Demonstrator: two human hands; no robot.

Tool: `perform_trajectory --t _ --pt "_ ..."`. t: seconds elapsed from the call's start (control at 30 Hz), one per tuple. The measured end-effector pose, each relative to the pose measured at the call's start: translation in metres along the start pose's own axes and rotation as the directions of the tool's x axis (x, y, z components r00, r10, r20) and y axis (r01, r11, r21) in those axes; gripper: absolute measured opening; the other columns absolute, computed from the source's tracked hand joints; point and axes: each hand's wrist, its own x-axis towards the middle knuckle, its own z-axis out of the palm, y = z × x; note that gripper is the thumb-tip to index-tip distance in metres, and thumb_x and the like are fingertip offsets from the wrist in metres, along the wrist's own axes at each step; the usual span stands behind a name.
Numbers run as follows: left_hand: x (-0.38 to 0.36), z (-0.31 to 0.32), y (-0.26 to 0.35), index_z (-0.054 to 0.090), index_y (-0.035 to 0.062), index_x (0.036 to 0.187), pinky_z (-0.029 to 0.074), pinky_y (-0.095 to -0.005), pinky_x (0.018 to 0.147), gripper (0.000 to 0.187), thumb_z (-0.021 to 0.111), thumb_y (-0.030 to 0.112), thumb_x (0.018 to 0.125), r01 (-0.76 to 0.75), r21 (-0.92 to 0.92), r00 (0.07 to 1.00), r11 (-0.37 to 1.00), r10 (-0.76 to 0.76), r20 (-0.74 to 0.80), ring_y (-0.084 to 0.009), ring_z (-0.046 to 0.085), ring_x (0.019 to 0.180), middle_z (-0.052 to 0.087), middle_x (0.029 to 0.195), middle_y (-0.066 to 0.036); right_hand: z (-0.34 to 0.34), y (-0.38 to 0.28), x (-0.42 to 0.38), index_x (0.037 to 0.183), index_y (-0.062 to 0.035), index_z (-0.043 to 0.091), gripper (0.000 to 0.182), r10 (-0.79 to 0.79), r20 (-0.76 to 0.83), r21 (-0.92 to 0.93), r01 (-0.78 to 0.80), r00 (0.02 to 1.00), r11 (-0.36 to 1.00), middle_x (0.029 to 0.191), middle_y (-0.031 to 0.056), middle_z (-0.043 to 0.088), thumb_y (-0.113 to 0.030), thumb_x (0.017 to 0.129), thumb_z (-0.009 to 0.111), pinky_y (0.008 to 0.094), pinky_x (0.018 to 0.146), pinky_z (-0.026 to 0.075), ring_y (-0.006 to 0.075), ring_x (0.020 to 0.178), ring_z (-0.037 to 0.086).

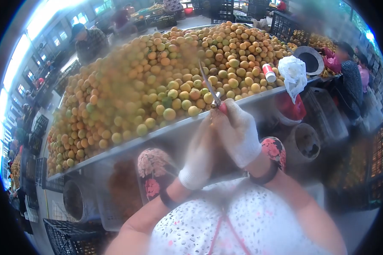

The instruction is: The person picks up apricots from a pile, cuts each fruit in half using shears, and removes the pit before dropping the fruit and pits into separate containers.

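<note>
In a white glove, my right hand point(238, 129) is closed round the red handle of a knife point(209, 85), whose thin blade points up and away over the fruit. Beside it my left hand point(202, 146), also gloved, is closed near the base of the blade; what it holds is too blurred to make out. Both hands meet just in front of the metal table edge point(157, 128). Beyond them lies a large heap of yellow-orange and greenish round fruit point(169, 114).
A white plastic bag point(292, 72), a red and white bottle point(268, 73) and a round dark basin point(308, 60) are at the right. Buckets point(304, 142) and crates point(68, 238) stand below. Other people point(89, 44) are at the far left and right.
</note>
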Motion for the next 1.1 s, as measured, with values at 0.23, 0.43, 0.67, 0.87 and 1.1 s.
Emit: perform_trajectory --t 0.23,0.43,0.67,0.87,1.1 --pt "0.002 0.007 0.014 0.047 0.0200 0.134 0.050 -0.0316 0.067 0.049 0.041 0.055 0.100 0.316 -0.323 0.944 0.892 -0.329 0.016 -0.0167 0.061 0.083 0.061 0.107 -0.002 0.009 0.018 0.008 0.085 -0.0046 0.056 0.016 -0.279 0.012 -0.330 0.268 0.960 0.905 0.070 0.0177 0.061 -0.016 0.088 0.067 0.0418 0.055 0.049 0.0379 0.066 0.063" --pt "0.016 -0.007 -0.003 0.050 0.0148 0.121 0.049 -0.0322 0.066 0.043 0.044 0.052 0.099 0.405 -0.409 0.913 0.818 -0.388 0.128 -0.0178 0.059 0.077 0.059 0.095 -0.003 0.003 0.026 0.014 0.084 -0.0045 0.055 0.015 -0.405 0.173 -0.349 0.440 0.898 0.827 0.070 0.0150 0.058 -0.012 0.084 0.068 0.0396 0.054 0.047 0.0343 0.061 0.061" --pt "0.037 -0.046 -0.022 0.055 0.0065 0.107 0.049 -0.0320 0.068 0.038 0.048 0.043 0.099 0.444 -0.628 0.896 0.640 -0.308 0.319 -0.0198 0.058 0.074 0.061 0.087 -0.007 0.000 0.058 0.016 0.091 -0.0035 0.061 0.023 0.155 -0.121 0.393 -0.096 0.980 0.914 0.076 0.0048 0.063 -0.026 0.097 0.062 0.0303 0.051 0.045 0.0163 0.058 0.060" --pt "0.030 -0.013 -0.005 0.056 0.0023 0.102 0.048 -0.0325 0.062 0.042 0.039 0.040 0.104 0.222 -0.049 0.973 0.974 -0.219 0.066 -0.0186 0.055 0.065 0.059 0.084 -0.010 -0.020 0.053 0.017 0.106 -0.0029 0.060 0.030 0.400 0.148 0.647 -0.394 0.905 0.653 0.079 0.0036 0.059 -0.032 0.097 0.059 0.0222 0.054 0.043 0.0088 0.061 0.054" --pt "0.018 0.001 0.011 0.056 0.0011 0.108 0.047 -0.0263 0.057 0.036 0.047 0.035 0.103 0.173 -0.102 0.984 0.980 -0.168 0.054 -0.0171 0.059 0.065 0.060 0.086 -0.009 -0.022 0.035 0.006 0.105 -0.0043 0.061 0.026 0.366 0.198 0.555 -0.411 0.910 0.723 0.082 0.0015 0.060 -0.029 0.097 0.061 0.0197 0.052 0.040 0.0067 0.060 0.053"
